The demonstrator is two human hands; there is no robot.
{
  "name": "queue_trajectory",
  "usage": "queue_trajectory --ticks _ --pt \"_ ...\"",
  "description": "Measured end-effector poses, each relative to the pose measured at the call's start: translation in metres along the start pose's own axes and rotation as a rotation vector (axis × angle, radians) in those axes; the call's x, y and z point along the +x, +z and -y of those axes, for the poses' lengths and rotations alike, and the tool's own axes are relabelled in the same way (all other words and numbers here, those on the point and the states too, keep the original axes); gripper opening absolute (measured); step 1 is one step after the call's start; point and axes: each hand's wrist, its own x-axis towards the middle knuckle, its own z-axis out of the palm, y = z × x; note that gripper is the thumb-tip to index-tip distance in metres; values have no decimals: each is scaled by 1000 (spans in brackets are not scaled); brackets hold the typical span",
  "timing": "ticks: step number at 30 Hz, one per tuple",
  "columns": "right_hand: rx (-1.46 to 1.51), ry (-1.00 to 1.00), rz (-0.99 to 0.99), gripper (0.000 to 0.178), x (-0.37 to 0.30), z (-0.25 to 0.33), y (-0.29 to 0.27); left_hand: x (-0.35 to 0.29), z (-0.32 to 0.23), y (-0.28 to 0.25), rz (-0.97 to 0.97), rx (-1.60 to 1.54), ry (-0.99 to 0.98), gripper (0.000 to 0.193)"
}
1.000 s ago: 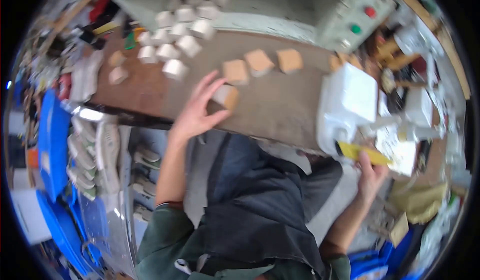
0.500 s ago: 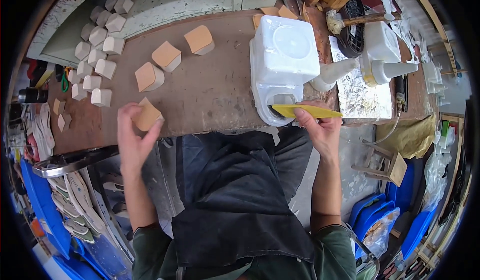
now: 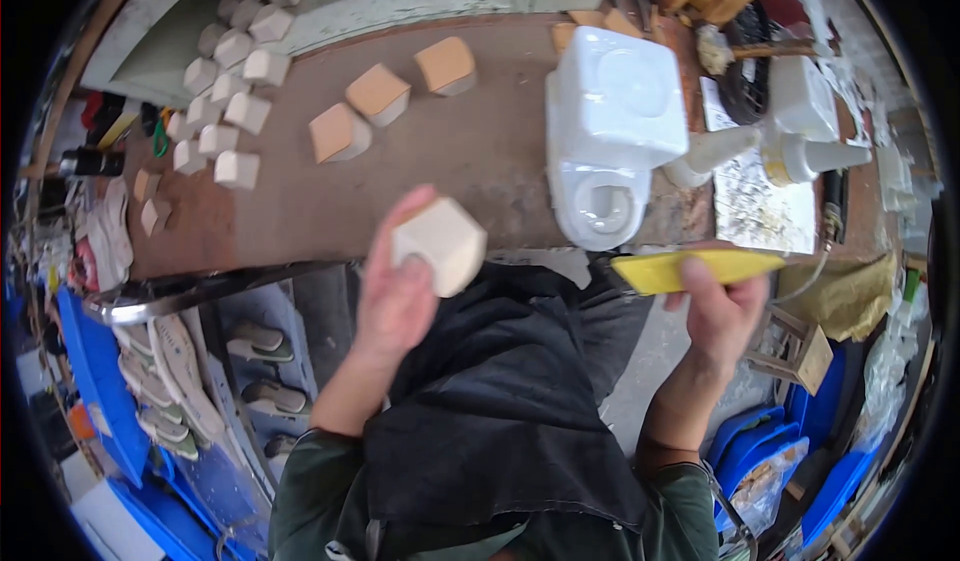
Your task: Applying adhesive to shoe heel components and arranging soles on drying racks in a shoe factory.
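Note:
My left hand point(image 3: 393, 306) is closed around a pale cream shoe heel block point(image 3: 450, 246), lifted just off the bench's near edge above my apron. The thumb presses on its pale face. To the right, my right hand point(image 3: 728, 311) grips a flat yellow-handled glue brush point(image 3: 655, 271), held level; its dark tip points left and is partly out of sight. Beyond the brush stands a white plastic glue pot point(image 3: 625, 96), with a round cup point(image 3: 603, 208) at its near end. Three heel blocks with tan tops point(image 3: 340, 133) sit apart on the bench behind my left hand.
Several bare cream heel blocks point(image 3: 236, 169) stand in rows at the back left of the brown bench point(image 3: 480, 131). White nozzle bottles point(image 3: 800, 161) and a stained sheet point(image 3: 765, 211) lie right. A metal rail point(image 3: 125, 309) and sandals point(image 3: 255, 341) are lower left.
My left hand has moved right with the heel block and turned it, so a pale face shows instead of the tan one. My right hand has drawn the brush out of the cup, rightward.

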Motion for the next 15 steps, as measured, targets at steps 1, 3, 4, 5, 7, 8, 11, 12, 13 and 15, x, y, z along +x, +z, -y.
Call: queue_trajectory --ticks 1,3,4,5,7,8,11,12,13,15 --pt "12 8 7 13 -8 7 11 -1 0 16 32 -129 -75 63" --pt "200 -155 -19 16 -22 17 39 -3 8 29 182 -398 -173 58" --pt "148 -221 40 18 -25 14 49 -9 1 45 97 -316 -207 57" --pt "59 -247 97 16 -26 16 59 -15 -5 57 57 -326 -224 57" --pt "-29 -274 163 15 -27 20 65 -24 -6 51 196 -505 -272 56" --pt "-46 -346 157 15 -28 20 65 -27 -8 51 191 -506 -268 56" --pt "-107 -684 275 18 -24 24 68 -34 -21 58 163 -492 -347 56" --pt "-150 -952 391 23 -20 27 68 -35 -27 62 158 -494 -346 56" --pt "-181 -1139 561 20 -12 33 66 -36 -32 65 117 -445 -352 57" --pt "-226 -1146 696 18 -14 51 54 -40 -32 63 136 -410 -364 57"
